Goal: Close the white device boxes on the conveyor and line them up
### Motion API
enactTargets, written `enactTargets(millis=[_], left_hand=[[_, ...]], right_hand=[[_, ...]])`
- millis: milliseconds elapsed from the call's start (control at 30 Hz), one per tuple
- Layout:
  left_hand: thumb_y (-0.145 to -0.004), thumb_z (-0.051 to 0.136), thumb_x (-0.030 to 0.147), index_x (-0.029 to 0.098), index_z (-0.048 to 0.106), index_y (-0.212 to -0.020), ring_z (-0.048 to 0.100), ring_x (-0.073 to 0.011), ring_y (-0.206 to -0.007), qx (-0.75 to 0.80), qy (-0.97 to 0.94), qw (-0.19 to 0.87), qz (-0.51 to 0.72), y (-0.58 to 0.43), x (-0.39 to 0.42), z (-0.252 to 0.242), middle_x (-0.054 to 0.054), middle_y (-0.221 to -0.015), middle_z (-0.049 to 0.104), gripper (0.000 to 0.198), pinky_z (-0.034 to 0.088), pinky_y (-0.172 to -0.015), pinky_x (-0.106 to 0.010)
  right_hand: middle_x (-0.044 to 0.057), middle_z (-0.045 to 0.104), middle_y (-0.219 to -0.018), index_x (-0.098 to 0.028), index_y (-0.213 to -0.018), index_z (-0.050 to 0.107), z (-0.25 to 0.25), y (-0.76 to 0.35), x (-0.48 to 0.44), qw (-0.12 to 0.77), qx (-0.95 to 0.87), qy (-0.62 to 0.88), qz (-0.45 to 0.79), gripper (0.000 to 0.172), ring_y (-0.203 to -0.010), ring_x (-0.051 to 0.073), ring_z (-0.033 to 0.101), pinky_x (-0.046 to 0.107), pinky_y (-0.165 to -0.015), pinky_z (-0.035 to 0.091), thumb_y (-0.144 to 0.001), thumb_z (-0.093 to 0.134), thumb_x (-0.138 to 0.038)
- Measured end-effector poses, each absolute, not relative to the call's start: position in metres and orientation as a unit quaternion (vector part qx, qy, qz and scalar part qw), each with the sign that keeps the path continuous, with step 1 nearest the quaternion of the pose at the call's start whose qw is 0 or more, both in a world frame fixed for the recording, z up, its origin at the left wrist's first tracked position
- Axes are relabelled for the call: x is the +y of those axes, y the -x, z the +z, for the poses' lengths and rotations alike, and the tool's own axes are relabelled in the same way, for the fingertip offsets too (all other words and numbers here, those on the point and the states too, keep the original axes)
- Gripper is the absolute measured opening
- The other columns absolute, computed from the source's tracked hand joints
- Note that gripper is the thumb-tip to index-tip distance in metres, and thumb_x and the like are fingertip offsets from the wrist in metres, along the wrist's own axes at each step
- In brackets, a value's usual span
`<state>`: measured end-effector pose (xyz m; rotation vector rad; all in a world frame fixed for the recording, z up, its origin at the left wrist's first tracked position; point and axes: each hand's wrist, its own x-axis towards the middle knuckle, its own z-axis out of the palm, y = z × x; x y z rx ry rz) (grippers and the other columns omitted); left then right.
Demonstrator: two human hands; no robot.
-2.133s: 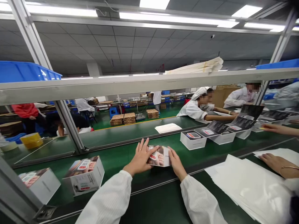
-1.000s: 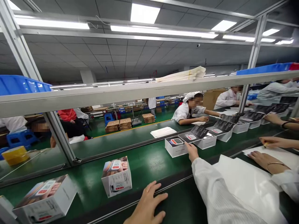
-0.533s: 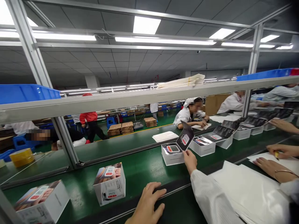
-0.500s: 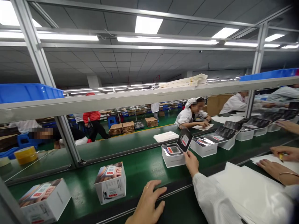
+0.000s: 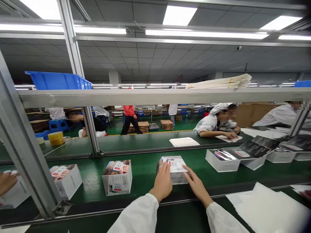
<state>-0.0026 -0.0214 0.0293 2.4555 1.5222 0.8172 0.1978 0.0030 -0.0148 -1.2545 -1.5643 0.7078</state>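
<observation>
A white carton box (image 5: 179,177) with a printed lid sits on the green conveyor in front of me, its lid now down. My left hand (image 5: 164,183) lies over the lid's left front corner, fingers stretched out and together. My right hand (image 5: 197,185) touches the lid's right edge with its fingertips, fingers extended and apart from the thumb. Neither hand is wrapped round the box. To the left stands a closed printed box (image 5: 118,181), with another closed box (image 5: 68,183) beyond it. At the right, an open box (image 5: 222,161) shows its packed contents.
More boxes with raised dark lids (image 5: 259,147) line the belt at right. White sheets (image 5: 272,207) lie near me at right. A metal post (image 5: 26,145) rises at left, where a co-worker's hand (image 5: 8,181) touches a box. A shelf rail (image 5: 145,98) crosses ahead.
The lid that my right hand held raised is now down on the box. My left hand has moved up onto the lid. The view has turned, and a co-worker's hand shows at far left.
</observation>
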Motion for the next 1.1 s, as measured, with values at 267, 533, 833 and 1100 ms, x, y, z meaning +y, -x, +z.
enactTargets(millis=[267,533,833,1100], left_hand=[[-0.075,0.051,0.003,0.018,-0.005,-0.157,0.011,-0.0287,-0.149,0.474,-0.788,0.166,0.355,0.035,-0.040,-0.005,-0.012,-0.163,0.004,0.100,0.023,-0.119,-0.046],[-0.069,0.085,0.033,0.040,0.030,-0.150,0.024,-0.0396,-0.140,0.411,-0.890,-0.072,0.183,0.056,-0.037,0.098,-0.009,-0.151,0.029,0.098,0.018,-0.114,-0.057],[-0.070,0.076,0.061,0.041,0.023,-0.153,0.046,-0.0372,-0.118,0.491,-0.870,-0.052,0.011,0.091,-0.034,0.128,-0.013,-0.126,0.049,0.100,0.039,-0.093,-0.044],[-0.066,0.079,0.058,0.041,0.027,-0.151,0.048,-0.0375,-0.116,0.519,-0.854,-0.040,-0.013,0.123,-0.031,0.132,-0.013,-0.126,0.050,0.101,0.041,-0.092,-0.044]], right_hand=[[0.006,0.062,-0.131,-0.027,-0.139,0.049,-0.018,-0.175,0.021,0.540,-0.585,0.507,0.332,0.065,-0.117,0.027,0.059,0.042,-0.100,0.046,-0.085,0.050,-0.063],[0.009,0.066,-0.124,-0.020,-0.121,0.064,-0.021,-0.140,0.024,0.540,-0.563,0.451,0.433,0.070,-0.116,0.026,0.060,0.041,-0.100,0.047,-0.085,0.038,-0.074],[0.009,0.072,-0.101,-0.018,-0.119,0.065,-0.025,-0.132,0.003,0.446,-0.635,0.521,0.356,0.053,-0.085,0.024,0.069,0.039,-0.081,0.053,-0.086,0.043,-0.053],[0.009,0.073,-0.095,-0.018,-0.107,0.070,-0.023,-0.134,0.004,0.431,-0.644,0.513,0.370,0.050,-0.083,0.024,0.070,0.035,-0.071,0.054,-0.084,0.043,-0.053]])
